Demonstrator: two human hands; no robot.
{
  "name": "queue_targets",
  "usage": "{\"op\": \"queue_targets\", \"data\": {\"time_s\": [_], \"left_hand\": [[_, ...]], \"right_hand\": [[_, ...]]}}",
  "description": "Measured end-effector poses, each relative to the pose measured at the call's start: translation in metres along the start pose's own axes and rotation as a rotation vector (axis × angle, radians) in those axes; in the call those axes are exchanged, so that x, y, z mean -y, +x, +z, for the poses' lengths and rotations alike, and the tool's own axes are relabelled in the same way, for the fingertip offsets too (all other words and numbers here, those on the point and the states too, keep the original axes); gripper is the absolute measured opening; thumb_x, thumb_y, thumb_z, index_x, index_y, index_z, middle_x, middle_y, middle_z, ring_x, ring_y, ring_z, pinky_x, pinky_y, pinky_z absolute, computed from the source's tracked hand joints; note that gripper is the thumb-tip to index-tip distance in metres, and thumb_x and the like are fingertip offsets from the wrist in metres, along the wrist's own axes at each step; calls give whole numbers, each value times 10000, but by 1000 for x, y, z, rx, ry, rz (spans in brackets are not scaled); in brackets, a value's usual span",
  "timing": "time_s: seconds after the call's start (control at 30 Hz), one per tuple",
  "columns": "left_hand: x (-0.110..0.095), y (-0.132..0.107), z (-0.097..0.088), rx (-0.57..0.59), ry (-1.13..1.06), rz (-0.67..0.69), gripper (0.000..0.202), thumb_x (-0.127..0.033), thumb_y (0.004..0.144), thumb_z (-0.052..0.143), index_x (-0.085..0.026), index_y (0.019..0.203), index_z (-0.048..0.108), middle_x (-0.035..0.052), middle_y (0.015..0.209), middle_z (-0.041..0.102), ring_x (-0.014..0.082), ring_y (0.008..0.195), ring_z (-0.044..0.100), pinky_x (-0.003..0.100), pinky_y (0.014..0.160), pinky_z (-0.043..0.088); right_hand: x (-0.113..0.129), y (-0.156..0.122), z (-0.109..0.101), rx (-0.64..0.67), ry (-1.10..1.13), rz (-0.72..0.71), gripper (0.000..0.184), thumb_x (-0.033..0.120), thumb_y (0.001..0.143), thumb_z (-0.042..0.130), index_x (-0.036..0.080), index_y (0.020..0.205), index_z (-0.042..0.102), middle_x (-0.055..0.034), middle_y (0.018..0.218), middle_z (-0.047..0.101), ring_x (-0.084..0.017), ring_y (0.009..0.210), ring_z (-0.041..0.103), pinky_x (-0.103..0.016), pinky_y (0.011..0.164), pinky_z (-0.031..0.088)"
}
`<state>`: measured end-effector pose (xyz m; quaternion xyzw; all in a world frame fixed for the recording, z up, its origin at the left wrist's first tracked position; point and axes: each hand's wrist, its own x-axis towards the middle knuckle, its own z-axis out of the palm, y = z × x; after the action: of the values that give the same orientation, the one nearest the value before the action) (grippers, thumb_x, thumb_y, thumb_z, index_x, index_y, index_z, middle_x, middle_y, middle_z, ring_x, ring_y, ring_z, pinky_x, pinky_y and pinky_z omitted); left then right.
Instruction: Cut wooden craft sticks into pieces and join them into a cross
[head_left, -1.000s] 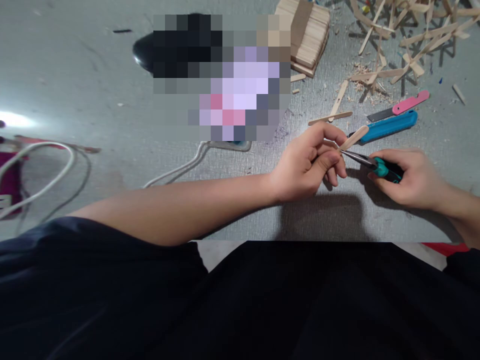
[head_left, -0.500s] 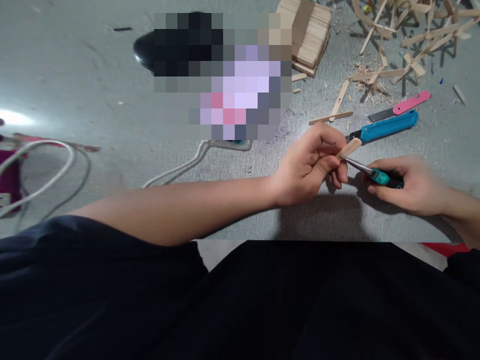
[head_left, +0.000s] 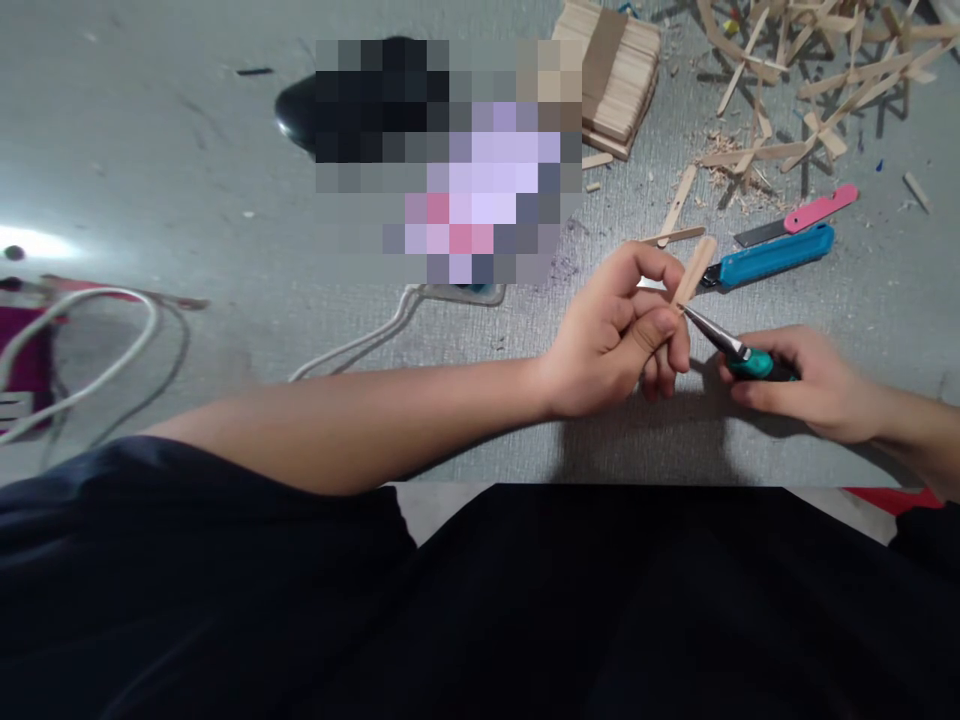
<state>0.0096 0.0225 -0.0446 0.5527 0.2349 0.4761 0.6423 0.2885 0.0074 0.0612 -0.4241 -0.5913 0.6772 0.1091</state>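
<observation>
Wooden stick [head_left: 694,272], in left hand [head_left: 615,335]: free end swung from low and flat to steeply raised, toward the surface's far edge.
Teal-handled knife [head_left: 739,352]: blade angled steeper.
Right hand [head_left: 810,390]: drawn back toward the near edge.

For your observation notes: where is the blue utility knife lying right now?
In the head view the blue utility knife lies right of centre, alongside the pink cutter, beyond the right hand and its teal-handled tool.
</observation>
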Motion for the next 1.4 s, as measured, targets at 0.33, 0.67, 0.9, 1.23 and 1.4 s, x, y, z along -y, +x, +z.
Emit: {"op": "queue_targets", "data": {"time_s": [0.33,0.67,0.9,1.23,1.4], "left_hand": [[-9,7,1,-57,-110,-93,598,-709,1263,850,-340,1651,584,-74,853,840,165,543,796,241,498,637],[-13,4,1,-73,17,-123,538,-632,1233,885,-332,1633,688,-55,825,851,212,609,853,316,569,720],[-11,4,2,-58,64,-98,424,-608,1246,845,-315,1534,743,-43,836,858,220,617,861,338,581,738],[1,5,0,-41,7,-9,372,-568,1248,862,-303,1478,741,-37,872,858,205,640,864,323,600,736],[6,12,-2,51,-22,145,335,-596,1328,755,-288,1441,689,-23,968,888,157,655,859,256,588,708]], "right_hand": [[-21,1,-16,-598,-655,-292,172,294,1012,841,312,1182,851,-77,1041,894,-349,896,823,-538,866,637],[-1,-4,-9,-383,-549,-193,142,329,1004,814,291,1139,832,-17,889,796,-267,771,726,-446,772,557],[-1,-7,-7,-328,-515,-137,111,367,1006,811,284,1077,826,-11,851,763,-245,741,659,-431,740,513],[6,-6,-13,-223,-415,-17,149,441,1038,875,304,1085,845,-29,895,787,-286,827,702,-461,783,555],[2,-7,-17,-197,-387,-38,209,506,1072,870,298,1070,850,-36,916,778,-284,835,687,-458,771,528]]}}
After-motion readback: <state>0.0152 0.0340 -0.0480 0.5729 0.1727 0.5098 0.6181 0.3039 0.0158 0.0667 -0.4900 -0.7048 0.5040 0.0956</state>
